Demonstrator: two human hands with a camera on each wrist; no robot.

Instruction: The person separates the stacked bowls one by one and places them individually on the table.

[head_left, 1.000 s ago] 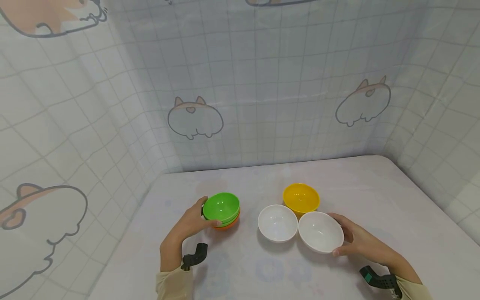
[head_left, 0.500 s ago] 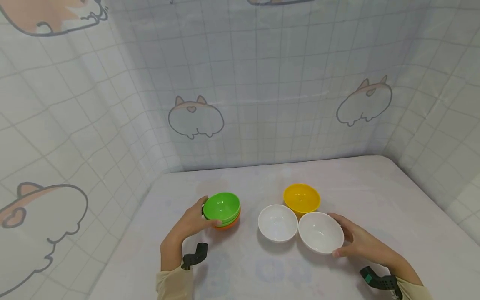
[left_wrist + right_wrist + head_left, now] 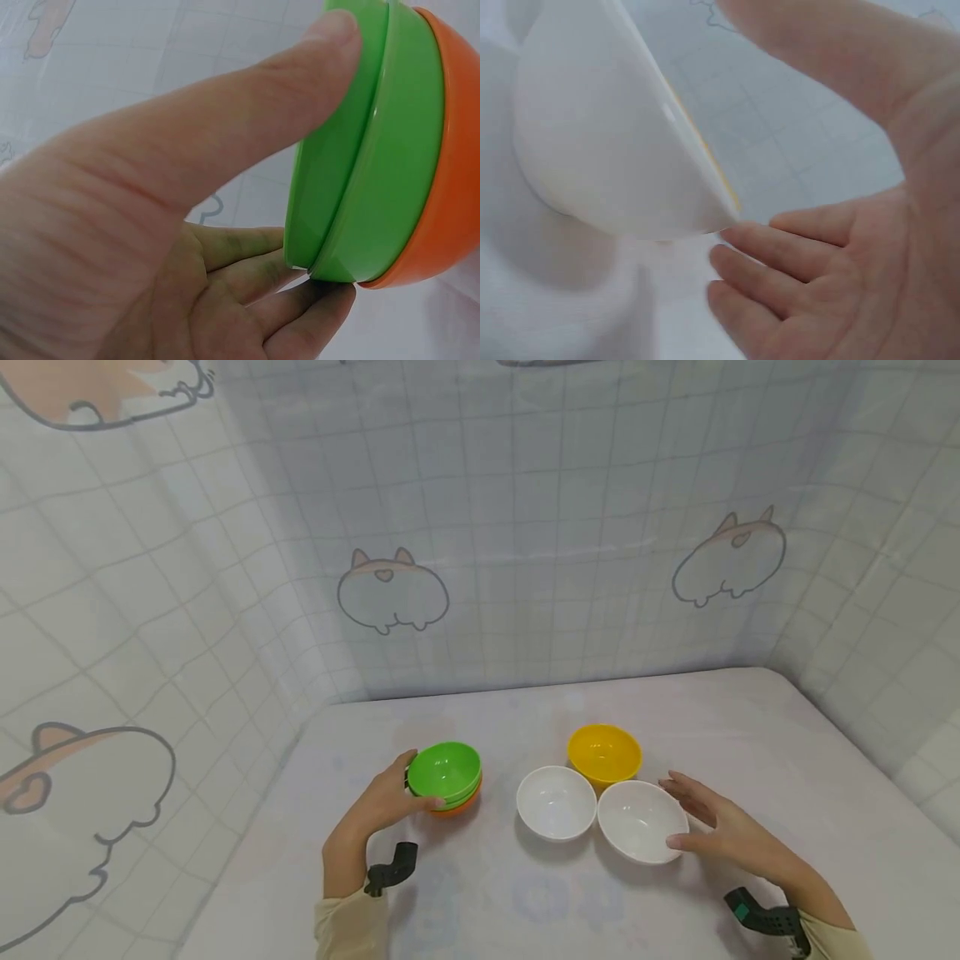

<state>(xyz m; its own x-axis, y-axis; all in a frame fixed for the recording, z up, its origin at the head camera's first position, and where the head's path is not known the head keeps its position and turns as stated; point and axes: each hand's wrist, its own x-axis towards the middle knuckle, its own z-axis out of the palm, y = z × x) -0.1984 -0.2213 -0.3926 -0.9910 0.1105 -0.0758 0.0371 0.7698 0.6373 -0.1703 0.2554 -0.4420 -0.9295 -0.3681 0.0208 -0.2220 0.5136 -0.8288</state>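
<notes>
My left hand [image 3: 386, 797] grips a stack of bowls at its left side, thumb and fingers spread round the rim. In the left wrist view, two green bowls [image 3: 390, 150] sit nested over an orange bowl [image 3: 461, 165], with the thumb against the upper green one. My right hand [image 3: 723, 831] hovers with parted fingers beside the right-hand white bowl [image 3: 641, 822]. Its thumb overlaps that bowl's rim in the head view. In the right wrist view the thumb is off the bowl and the fingertips lie close to the rim.
A second white bowl [image 3: 555, 803] stands left of the first, rims side by side. Behind them is a yellow bowl [image 3: 603, 753]. All are on a pale covered table [image 3: 525, 918], with printed cloth walls [image 3: 525, 568] behind and at both sides.
My right hand has loosened from the white bowl and risen slightly, its fingers spreading. The left hand keeps its grip on the stack, and the bowls have stayed in place.
</notes>
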